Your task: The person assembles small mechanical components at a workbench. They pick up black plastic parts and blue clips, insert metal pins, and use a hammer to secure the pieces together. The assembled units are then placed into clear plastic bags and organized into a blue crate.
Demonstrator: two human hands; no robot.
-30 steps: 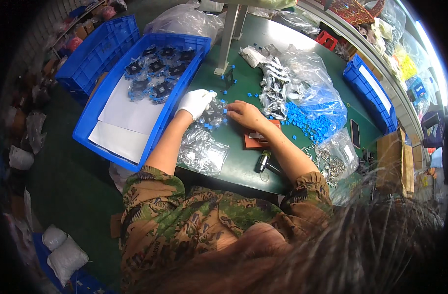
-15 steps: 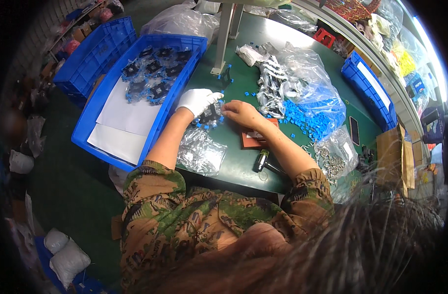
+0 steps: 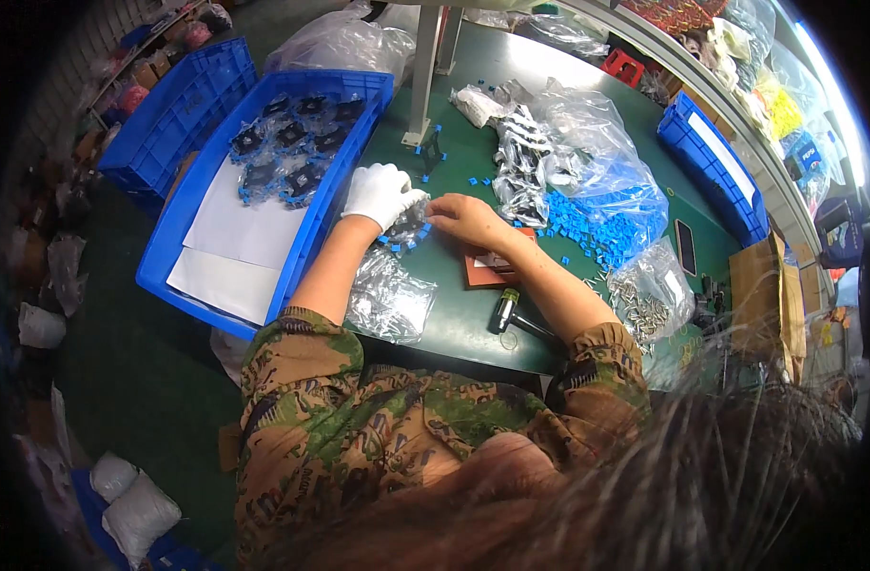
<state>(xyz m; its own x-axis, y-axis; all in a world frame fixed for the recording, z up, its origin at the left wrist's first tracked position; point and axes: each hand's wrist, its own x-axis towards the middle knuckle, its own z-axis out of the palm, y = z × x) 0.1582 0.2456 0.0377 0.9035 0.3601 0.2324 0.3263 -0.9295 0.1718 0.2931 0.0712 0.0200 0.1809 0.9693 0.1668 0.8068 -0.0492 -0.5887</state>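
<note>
The part (image 3: pixel 408 227) is held, between both hands, by the curled fingers of the left hand (image 3: pixel 381 197); the right hand (image 3: pixel 468 221) is half closed beside it, grip indeterminable.

Piece (image 3: pixel 412 226): clear, glossy plastic is wrapping it.
Glove (image 3: pixel 373 195): white cloth is looking matt.
Box (image 3: pixel 197 305): smooth plastic is looking faintly glossy.
Pins (image 3: pixel 646 315): metal is glinting (partly behind a crinkled plastic bag (image 3: pixel 667 268)).
Table (image 3: pixel 461 328): smooth top is shining glossily.
</note>
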